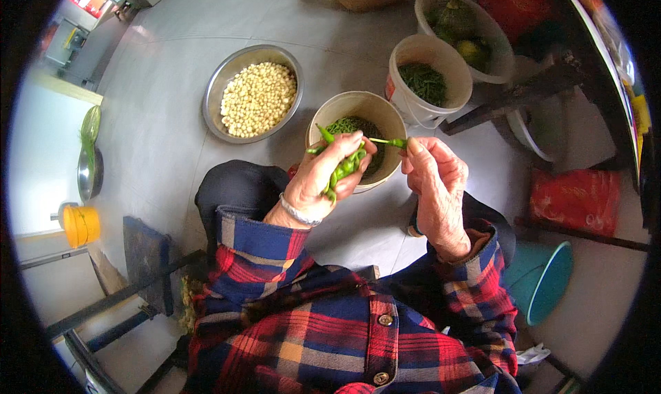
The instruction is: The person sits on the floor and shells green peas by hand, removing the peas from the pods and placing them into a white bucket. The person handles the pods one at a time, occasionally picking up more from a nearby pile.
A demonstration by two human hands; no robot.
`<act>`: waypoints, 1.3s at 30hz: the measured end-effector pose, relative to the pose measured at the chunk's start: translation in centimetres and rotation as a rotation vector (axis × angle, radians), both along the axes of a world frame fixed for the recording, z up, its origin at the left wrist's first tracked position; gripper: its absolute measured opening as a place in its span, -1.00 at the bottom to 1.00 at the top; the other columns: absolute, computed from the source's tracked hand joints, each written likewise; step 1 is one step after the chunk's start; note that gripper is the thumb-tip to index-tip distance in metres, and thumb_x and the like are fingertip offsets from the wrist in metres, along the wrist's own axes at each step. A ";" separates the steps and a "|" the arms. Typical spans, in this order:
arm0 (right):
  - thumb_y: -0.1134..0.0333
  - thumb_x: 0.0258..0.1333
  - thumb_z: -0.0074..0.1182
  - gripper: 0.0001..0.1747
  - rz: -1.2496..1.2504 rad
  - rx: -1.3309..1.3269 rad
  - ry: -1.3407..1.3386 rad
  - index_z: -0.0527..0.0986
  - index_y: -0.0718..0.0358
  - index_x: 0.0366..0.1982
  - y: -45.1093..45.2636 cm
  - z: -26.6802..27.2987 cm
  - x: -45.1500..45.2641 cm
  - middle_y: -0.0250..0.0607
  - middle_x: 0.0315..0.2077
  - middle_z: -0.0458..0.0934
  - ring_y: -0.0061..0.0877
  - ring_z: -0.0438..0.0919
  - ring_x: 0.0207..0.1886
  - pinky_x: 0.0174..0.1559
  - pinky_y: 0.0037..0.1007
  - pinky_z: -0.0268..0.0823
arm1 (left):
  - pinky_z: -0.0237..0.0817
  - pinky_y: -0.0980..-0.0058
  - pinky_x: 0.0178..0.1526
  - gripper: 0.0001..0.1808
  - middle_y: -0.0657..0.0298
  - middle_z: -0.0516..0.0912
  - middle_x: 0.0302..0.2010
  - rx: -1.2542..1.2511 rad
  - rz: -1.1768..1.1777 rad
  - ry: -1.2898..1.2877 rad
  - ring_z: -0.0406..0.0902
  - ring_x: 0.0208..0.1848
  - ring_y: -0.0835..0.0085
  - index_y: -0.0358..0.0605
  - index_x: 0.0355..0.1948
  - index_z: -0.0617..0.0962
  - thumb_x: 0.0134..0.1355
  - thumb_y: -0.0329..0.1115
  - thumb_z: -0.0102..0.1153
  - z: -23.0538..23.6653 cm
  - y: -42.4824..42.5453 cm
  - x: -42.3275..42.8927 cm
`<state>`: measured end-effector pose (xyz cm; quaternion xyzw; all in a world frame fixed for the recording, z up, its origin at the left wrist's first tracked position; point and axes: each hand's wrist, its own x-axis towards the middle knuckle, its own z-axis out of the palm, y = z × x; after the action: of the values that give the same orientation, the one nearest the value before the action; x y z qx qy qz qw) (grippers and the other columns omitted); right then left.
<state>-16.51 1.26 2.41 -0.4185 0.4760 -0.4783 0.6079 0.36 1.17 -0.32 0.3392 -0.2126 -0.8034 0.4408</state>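
Several green chili peppers (347,171) are bunched in my left hand (326,176), which wears a silver bracelet at the wrist. My right hand (438,187) pinches one small green pepper (396,143) between thumb and fingertips; its thin pale stem points left, towards my left hand. Below both hands, between my knees, is a pale bucket (379,102) with green pieces in it, too small to name surely. Part of its inside is hidden by my left hand and the peppers.
A steel bowl (208,102) of pale yellow kernels or beans sits at the upper left. A white bucket (408,107) of greens and a tub (498,66) with squash-like vegetables stand at the upper right. A teal bucket (532,280) lies right of my leg, and a yellow container (82,225) is far left.
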 end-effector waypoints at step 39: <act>0.31 0.09 0.05 -0.87 -0.679 -0.024 0.093 0.45 0.22 -0.41 9.1 1.9 -14.4 -0.59 -0.66 0.28 -0.86 0.09 -0.71 -0.69 -0.74 -0.11 | -0.07 0.82 -0.79 -0.75 0.33 0.43 -0.51 0.049 -0.005 -0.090 0.17 -0.76 0.78 -0.21 -0.31 0.46 0.25 -0.20 -0.04 -1.3 -0.2 -0.7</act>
<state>-30.93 10.36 4.26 -0.2646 0.6095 -0.6396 0.3866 -0.35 0.96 -1.59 0.3851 -0.2133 -0.7935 0.4202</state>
